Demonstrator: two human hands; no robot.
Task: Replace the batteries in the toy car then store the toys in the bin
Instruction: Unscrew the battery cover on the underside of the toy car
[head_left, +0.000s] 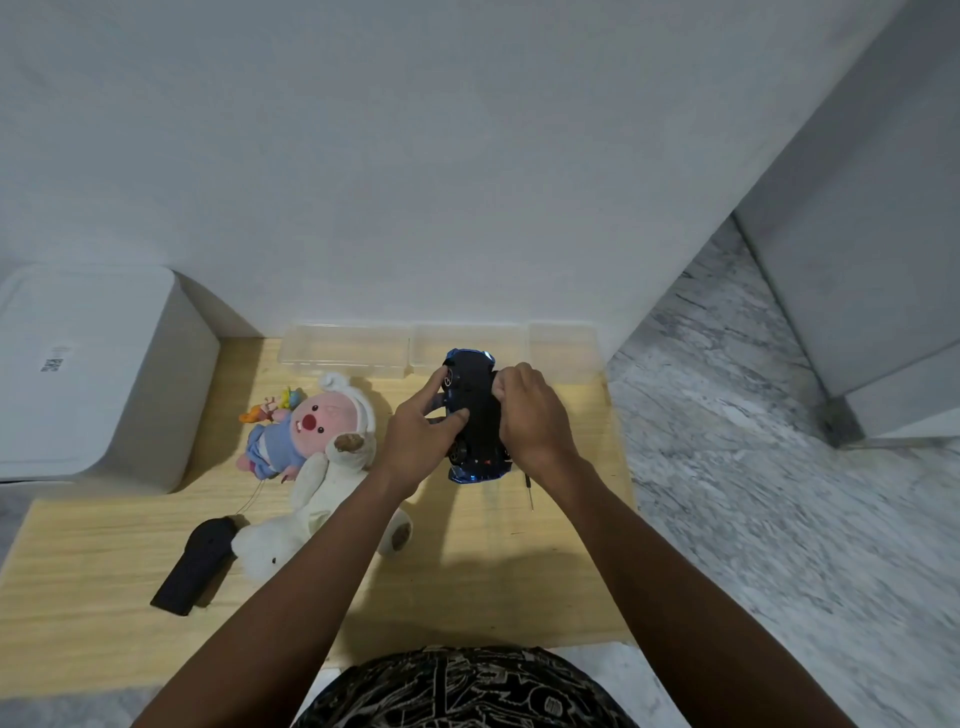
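head | both hands — left (415, 441), right (535, 415) — clamped on one toy car (475, 415)

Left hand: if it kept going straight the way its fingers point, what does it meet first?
The toy car itself: the left hand already grips its side, fingers pointing up-right across the underside. Past the car, probably the right hand on the far side, though depth is unclear.

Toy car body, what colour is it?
Shiny blue on the toy car, with a black underside facing up; head view.

On the table (467, 587), the plush (327, 457) lies left of the car (475, 415); the trays (415, 348) stand behind, the remote (195, 564) front-left.
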